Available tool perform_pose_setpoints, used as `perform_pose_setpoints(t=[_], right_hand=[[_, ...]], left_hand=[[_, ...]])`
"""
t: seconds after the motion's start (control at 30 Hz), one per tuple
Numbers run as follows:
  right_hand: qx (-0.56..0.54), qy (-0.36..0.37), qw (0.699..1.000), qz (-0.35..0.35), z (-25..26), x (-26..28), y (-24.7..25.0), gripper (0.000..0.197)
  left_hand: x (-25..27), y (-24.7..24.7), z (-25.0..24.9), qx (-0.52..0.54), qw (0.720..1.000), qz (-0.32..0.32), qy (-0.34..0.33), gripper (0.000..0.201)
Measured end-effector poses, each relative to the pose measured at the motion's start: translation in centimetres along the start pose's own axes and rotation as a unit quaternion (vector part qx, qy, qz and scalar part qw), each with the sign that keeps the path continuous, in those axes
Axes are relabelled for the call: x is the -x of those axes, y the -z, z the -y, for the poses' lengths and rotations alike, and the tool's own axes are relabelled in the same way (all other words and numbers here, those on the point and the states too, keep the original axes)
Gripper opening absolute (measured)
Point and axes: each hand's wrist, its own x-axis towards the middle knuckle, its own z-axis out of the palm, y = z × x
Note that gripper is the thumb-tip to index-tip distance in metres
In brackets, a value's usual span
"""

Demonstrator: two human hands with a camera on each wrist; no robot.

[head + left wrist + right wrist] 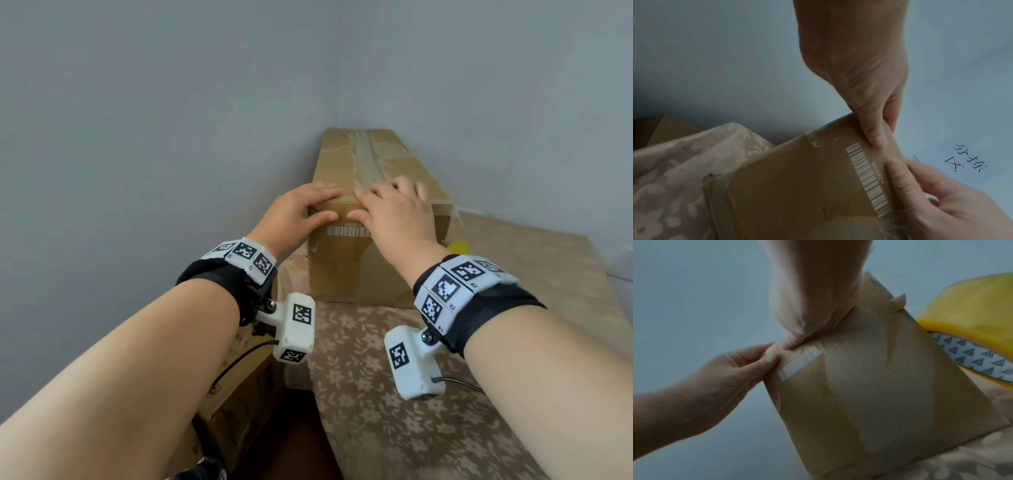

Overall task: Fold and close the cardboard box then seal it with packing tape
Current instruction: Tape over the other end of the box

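Box (346,260) stands closed on a floral cloth (394,394), long axis running away from the viewer, far end close to the wall corner. Top seam carries a strip of clear tape (368,161) down its length; the tape folds over the near top edge onto the near face, above a white barcode (347,231).

Left hand (294,212) sits at the near top edge, left of the seam: fingers flat on top, thumb (875,138) pressed on the near face, so the edge is pinched between them. Right hand (397,212) mirrors it just right of the seam: fingers spread on top over the tape, thumb (791,341) pressing the near face at the barcode. The two thumbs lie near each other, almost tip to tip, not clearly touching.

A yellow tape roll (970,321) with a patterned white core lies on the cloth, right of the box and touching or just beside it; only a yellow sliver shows from the head view. A loose tape tab (899,300) sticks up at the box's near right top corner. Another carton (239,394) stands low at the left, below the cloth.
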Motion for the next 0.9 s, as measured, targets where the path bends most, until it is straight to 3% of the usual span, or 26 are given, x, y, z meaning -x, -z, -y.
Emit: perform_pose_setpoints(t=[0.27,0.43,0.57,0.7,0.77,0.9], right_hand=[[-0.013,0.047,0.997,0.053,-1.9,0.3,0.9,0.059],[-0.017,0.052,0.998,0.035,-3.7,1.3,1.3,0.058],[-0.040,0.011,0.999,-0.008,-5.6,1.9,2.0,0.060],[-0.092,-0.105,0.990,0.016,-7.9,3.1,1.8,0.088],[-0.169,-0.182,0.968,0.031,-9.6,4.0,0.9,0.099],[-0.425,-0.284,0.854,0.096,-12.1,6.5,-0.1,0.097]], left_hand=[[-0.2,0.6,0.0,0.011,0.999,0.027,0.026,0.033],[-0.6,1.3,-1.4,-0.128,0.990,0.061,0.003,0.036],[-2.2,-0.5,-5.2,-0.211,0.974,0.067,-0.040,0.037],[-4.2,-3.8,-7.2,-0.269,0.955,0.106,-0.063,0.037],[-4.7,-4.3,-7.4,-0.296,0.949,0.103,-0.034,0.037],[-4.2,-4.2,-6.4,-0.248,0.965,0.075,-0.036,0.036]])
